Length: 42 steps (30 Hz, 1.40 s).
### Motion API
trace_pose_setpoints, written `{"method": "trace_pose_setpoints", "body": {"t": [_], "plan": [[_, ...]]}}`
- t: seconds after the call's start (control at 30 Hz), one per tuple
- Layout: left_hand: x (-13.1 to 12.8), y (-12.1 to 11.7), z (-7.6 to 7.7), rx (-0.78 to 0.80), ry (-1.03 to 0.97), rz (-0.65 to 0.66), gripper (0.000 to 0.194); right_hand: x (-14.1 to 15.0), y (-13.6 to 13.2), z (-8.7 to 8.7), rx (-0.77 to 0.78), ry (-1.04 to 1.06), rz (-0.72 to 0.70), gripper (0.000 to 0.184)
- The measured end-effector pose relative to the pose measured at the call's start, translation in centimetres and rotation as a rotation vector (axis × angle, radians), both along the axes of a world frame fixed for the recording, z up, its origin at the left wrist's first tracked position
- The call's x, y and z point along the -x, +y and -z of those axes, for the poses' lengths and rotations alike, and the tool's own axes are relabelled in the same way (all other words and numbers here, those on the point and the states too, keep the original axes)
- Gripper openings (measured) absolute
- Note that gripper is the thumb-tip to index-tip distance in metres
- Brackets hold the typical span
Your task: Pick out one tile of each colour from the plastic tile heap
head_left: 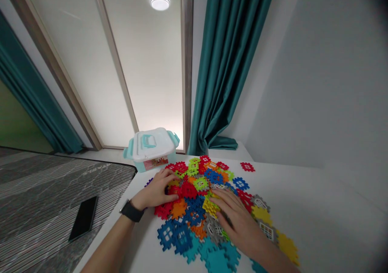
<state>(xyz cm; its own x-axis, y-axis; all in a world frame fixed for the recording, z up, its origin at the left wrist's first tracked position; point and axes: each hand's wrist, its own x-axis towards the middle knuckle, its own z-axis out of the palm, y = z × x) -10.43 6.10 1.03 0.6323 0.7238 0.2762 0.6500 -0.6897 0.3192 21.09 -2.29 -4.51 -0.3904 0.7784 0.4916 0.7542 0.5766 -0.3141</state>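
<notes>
White tabletop (306, 208) bears heaped, multicoloured, notch-edged plastic building tiles (194, 212).

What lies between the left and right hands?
In the head view, overlapping plastic waffle blocks, red, orange and blue, lie between the left hand and the right hand.

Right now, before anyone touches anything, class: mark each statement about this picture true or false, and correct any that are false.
1. The left hand rests on a pile of interlocking plastic tiles. True.
2. The right hand lies spread over the tiles. True.
3. A black watch is on the right arm. False: it is on the left arm.
4. The storage box has its lid open. False: its white lid is shut.
5. A lone red tile lies apart from the pile on the white table. True.
6. A black phone lies on the table. False: it lies on a striped grey rug.
</notes>
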Motion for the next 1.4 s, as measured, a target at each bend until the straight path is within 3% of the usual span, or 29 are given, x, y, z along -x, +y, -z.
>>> {"method": "trace_pose_setpoints", "body": {"t": [0.17, 0.47, 0.63, 0.73, 0.93, 1.07, 1.2, 1.3, 1.4], "plan": [[0.3, -1.2, 0.3, 0.027, -0.018, 0.032, 0.060, 0.0, -0.1, 0.0, 0.010, -0.002, -0.002, 0.044], [0.5, -1.3, 1.5, 0.003, -0.003, -0.026, 0.041, 0.3, -0.3, -0.7, 0.033, 0.018, -0.020, 0.041], [-0.8, -1.5, 1.9, -0.085, -0.136, -0.036, 0.052, 0.3, -0.5, -1.0, 0.030, 0.044, -0.018, 0.043], [-3.1, -2.2, 0.9, -0.146, -0.156, 0.010, 0.060, 0.3, -0.6, -1.1, 0.040, 0.095, 0.017, 0.048], [-8.4, -3.1, -2.0, -0.239, -0.101, 0.152, 0.045, 0.1, -0.5, -1.3, -0.005, 0.211, 0.089, 0.055], [-9.9, -3.4, -0.7, -0.281, -0.145, 0.177, 0.044, -0.2, -0.3, -1.5, -0.027, 0.203, 0.051, 0.053], [-9.6, -4.1, 1.3, -0.265, -0.225, 0.189, 0.039, -0.3, -0.3, -1.5, -0.030, 0.155, -0.027, 0.047], [-8.9, -4.5, 1.7, -0.230, -0.282, 0.197, 0.037, -0.2, -0.4, -1.5, -0.023, 0.161, -0.043, 0.043], [-8.4, -4.3, 1.4, -0.202, -0.299, 0.204, 0.047, -0.2, -0.3, -1.6, -0.014, 0.185, -0.040, 0.041]]}}
